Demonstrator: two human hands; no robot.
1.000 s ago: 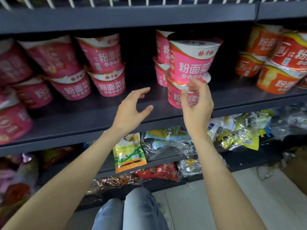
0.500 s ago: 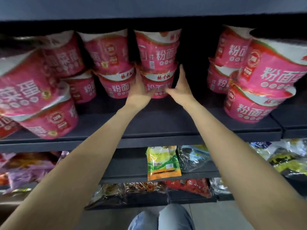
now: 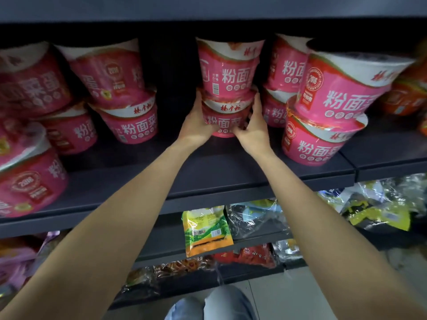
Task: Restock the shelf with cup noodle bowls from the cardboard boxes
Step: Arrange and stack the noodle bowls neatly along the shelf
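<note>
A stack of two pink cup noodle bowls stands deep on the dark shelf (image 3: 231, 172). My left hand (image 3: 196, 125) grips the left side of the lower bowl (image 3: 225, 116), and my right hand (image 3: 251, 128) grips its right side, fingers curled round its base. The upper bowl (image 3: 228, 65) sits on its lid. More pink bowls stand in stacks to the left (image 3: 129, 118) and to the right (image 3: 323, 135). No cardboard box is in view.
Orange noodle bowls (image 3: 406, 93) sit at the far right of the shelf. The shelf above hangs close over the stacks. Lower shelves hold snack bags, among them a yellow-green bag (image 3: 205, 229). My knees (image 3: 212, 306) show at the bottom.
My view shifted left and closer. Both hands left the right-hand stack, reached to the middle stack at the back and closed round its lower bowl, which now sits a little nearer.
</note>
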